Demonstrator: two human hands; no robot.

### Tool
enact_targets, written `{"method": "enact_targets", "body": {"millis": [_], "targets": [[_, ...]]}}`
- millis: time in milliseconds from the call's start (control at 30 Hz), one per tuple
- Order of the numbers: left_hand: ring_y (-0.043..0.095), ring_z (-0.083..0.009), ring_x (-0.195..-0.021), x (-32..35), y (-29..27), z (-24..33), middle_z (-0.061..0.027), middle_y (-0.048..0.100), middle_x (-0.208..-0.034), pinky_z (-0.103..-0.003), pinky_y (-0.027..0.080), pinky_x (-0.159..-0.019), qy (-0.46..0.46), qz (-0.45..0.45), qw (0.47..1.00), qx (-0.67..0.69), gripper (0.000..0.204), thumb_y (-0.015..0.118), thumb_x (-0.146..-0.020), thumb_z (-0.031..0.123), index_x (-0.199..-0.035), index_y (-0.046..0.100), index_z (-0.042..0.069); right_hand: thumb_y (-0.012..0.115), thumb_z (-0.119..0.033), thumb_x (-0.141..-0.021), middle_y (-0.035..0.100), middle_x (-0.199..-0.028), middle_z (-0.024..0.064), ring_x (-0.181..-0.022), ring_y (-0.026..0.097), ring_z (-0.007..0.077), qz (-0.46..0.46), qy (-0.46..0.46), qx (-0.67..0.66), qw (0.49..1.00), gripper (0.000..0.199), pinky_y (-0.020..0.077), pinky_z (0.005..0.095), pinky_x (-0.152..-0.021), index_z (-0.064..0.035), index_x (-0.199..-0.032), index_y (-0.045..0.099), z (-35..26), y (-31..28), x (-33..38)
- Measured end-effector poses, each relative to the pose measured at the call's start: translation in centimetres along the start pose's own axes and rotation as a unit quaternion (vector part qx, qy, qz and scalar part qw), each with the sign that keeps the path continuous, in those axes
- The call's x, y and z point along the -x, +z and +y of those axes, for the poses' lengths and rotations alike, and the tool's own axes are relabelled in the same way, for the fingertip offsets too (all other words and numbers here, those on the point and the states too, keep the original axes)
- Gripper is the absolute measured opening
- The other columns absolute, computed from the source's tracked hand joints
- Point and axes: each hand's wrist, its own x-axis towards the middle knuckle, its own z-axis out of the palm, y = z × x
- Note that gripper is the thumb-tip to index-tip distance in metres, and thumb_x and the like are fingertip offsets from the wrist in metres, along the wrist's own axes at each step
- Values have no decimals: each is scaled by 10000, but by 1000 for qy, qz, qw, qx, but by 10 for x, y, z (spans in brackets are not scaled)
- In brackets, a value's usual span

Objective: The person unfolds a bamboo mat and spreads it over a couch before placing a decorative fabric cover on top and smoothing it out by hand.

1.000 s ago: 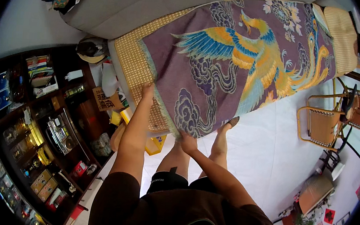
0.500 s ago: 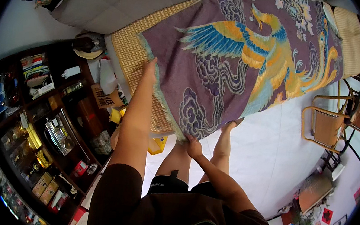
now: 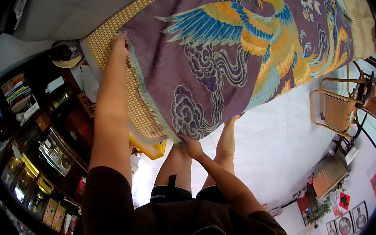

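The left hand has been carried up the fringed edge of the purple cloth, from partway along to its far left corner. The right foot has been hidden by the cloth; the cardboard piece has been partly covered by the left forearm.

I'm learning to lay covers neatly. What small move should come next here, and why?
Perhaps the left hand should draw the cloth gently outward while the right hand anchors its corner: both hands hold the fringed end, and a strip of mat shows beyond it.
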Motion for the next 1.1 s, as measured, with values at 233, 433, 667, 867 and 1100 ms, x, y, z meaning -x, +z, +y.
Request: {"method": "enact_targets", "body": {"millis": [233, 433, 667, 867, 1100], "targets": [[616, -229, -625, -39, -14, 45, -186, 573, -865, -269, 567, -546, 108, 41, 993, 24, 242, 551, -888, 26, -1065, 497, -130, 566, -158, -809, 573, -1082, 228, -959, 577, 390, -39, 18, 7, 999, 463, 461, 444, -831, -199, -1267, 511, -5, 10, -27], [634, -259, -746, -57, -14, 73, -203, 579, -923, -277, 554, -603, 102, 7, 993, 59, 272, 491, -912, 32, -1139, 444, -110, 495, -88, -825, 564, -1120, 233, -991, 569, 388, -74, 24, 5, 997, 481, 452, 429, -857, -194, -1294, 494, -25, 15, -62], [452, -327, -1197, -55, -1, 65, -272, 420, -1312, -365, 430, -909, 167, -112, 977, -72, 605, 503, -926, 172, -1401, 171, 1, 484, -117, -819, 592, -1135, 164, -994, 586, 357, -112, -7, 20, 994, 477, 460, 406, -874, -193, -1289, 497, -13, 25, -93], [258, -358, -1334, 20, 3, 7, -186, 132, -1493, -486, 313, -1042, 322, 3, 888, -329, 936, 657, -813, 382, -1449, 43, 74, 525, -230, -813, 564, -1198, 128, -1064, 558, 340, -258, -49, 233, 936, 499, 470, 418, -867, -230, -1309, 473, -14, 30, -63], [104, -401, -1373, 127, -24, -111, -175, 77, -1509, -583, 288, -1013, 457, -113, 588, -657, 865, 664, -776, 457, -1454, 196, 196, 512, -270, -843, 464, -1297, 176, -1187, 457, 360, -215, 48, 195, 956, 462, 389, 488, -964, -146, -1287, 481, 34, 42, -26]]}}
